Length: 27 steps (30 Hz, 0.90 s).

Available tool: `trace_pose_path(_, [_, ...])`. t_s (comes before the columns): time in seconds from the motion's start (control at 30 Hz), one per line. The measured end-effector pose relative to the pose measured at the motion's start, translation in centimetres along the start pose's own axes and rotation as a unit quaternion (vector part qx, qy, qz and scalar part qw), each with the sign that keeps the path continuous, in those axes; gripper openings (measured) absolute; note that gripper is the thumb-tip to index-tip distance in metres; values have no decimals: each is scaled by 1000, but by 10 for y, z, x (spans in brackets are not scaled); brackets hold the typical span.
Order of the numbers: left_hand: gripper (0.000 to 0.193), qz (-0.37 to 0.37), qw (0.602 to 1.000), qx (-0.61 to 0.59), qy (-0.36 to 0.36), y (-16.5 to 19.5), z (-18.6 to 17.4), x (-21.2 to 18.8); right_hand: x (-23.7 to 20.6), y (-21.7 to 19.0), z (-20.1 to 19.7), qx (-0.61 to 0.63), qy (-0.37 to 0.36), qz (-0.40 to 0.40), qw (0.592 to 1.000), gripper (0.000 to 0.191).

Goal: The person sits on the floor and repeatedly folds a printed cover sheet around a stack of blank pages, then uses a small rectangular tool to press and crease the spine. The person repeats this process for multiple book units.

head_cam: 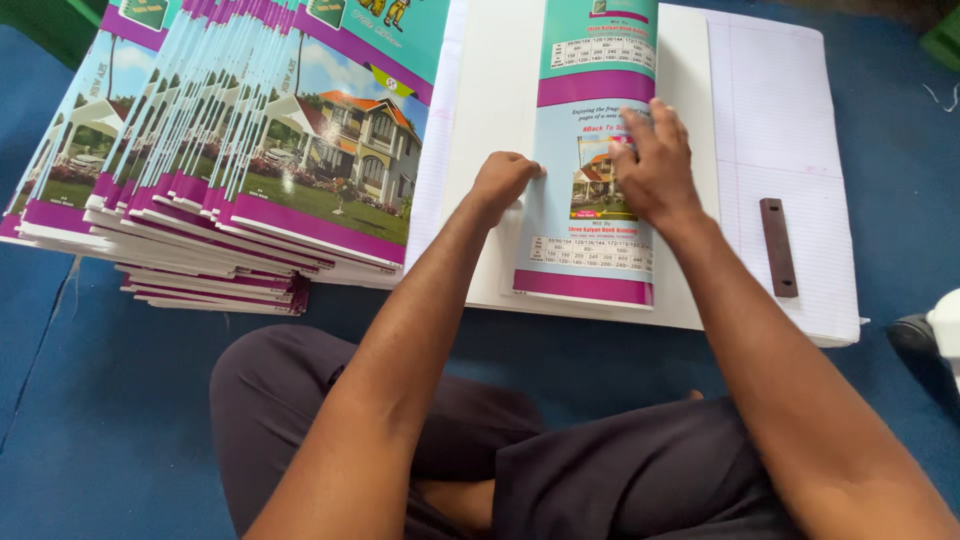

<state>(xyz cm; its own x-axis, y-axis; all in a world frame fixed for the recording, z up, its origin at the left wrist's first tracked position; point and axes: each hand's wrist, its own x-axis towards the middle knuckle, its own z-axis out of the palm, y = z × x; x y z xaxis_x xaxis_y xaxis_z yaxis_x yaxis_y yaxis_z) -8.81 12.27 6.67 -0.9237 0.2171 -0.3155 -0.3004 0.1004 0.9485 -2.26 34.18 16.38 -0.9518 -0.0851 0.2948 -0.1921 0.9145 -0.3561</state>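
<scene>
— Notebook cover (590, 190), teal and purple, folded lengthwise, lying on a white sheet stack (490, 150) on the blue floor (90, 420).
— And the hands?
— Left hand (503, 183) curled into a loose fist, knuckles pressing the cover's left fold edge; grip closed but grasping nothing. Right hand (655, 165) flat, fingers spread wide, pinning the cover's right side.
— Anything nearby?
— Fanned pile of finished notebooks (220, 150) along the stack's left edge. Ruled paper (790, 110) on the right, with a dark brown bar (778, 247) resting near its lower edge.
</scene>
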Motion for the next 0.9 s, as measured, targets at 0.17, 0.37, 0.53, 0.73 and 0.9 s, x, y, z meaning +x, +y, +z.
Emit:
trace_pose_path(0.17, [33, -13, 1000, -6, -2, 4, 2, -3, 7, 11, -17, 88, -98, 112, 985, 83])
trace_pose_path(0.37, [32, 33, 995, 76, 48, 3, 12, -15, -5, 9, -10, 131, -115, 154, 973, 87])
trace_pose_path(0.53, [29, 67, 956, 234, 161, 13, 23, -21, -9, 14, -6, 110, -124, 160, 973, 85])
trace_pose_path(0.73, [29, 20, 939, 268, 216, 24, 24, -36, -11, 13, 5, 65, -126, 142, 980, 85])
trace_pose_path(0.9, [25, 37, 932, 272, 236, 25, 24, -52, -16, 14, 12, 20, -131, 129, 983, 83])
